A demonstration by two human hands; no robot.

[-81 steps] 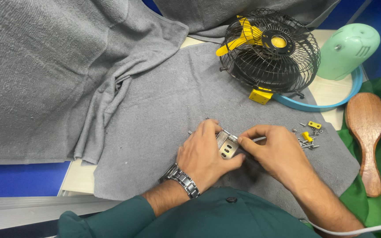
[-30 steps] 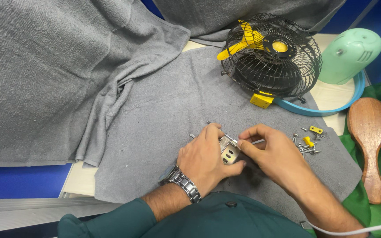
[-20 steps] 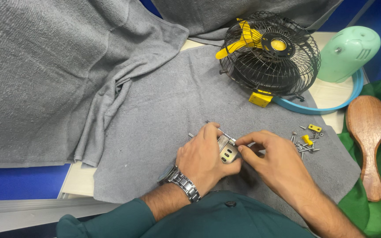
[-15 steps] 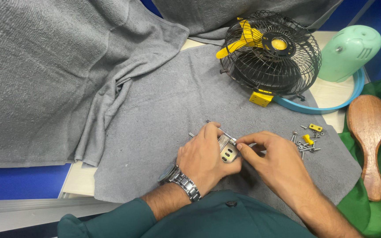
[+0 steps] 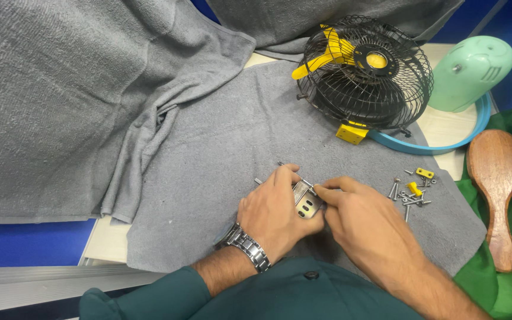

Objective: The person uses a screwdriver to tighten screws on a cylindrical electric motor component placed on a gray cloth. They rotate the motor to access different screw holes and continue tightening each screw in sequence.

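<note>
I saw my left hand clenched around a small metal bracket with two slots, held low over the near middle of the grey towel; my right hand pinched at the bracket's upper edge, fingertips touching a thin metal pin there; whether the pin was a screw or a tool tip I could not tell. Open towel lay to the left and ahead; to the right, a scatter of loose screws and yellow clips sat near the towel's edge, with a wooden brush just beyond it. The caged fan stood well apart at the far edge, beside a mint-green housing. My palm hid most of the bracket.
</note>
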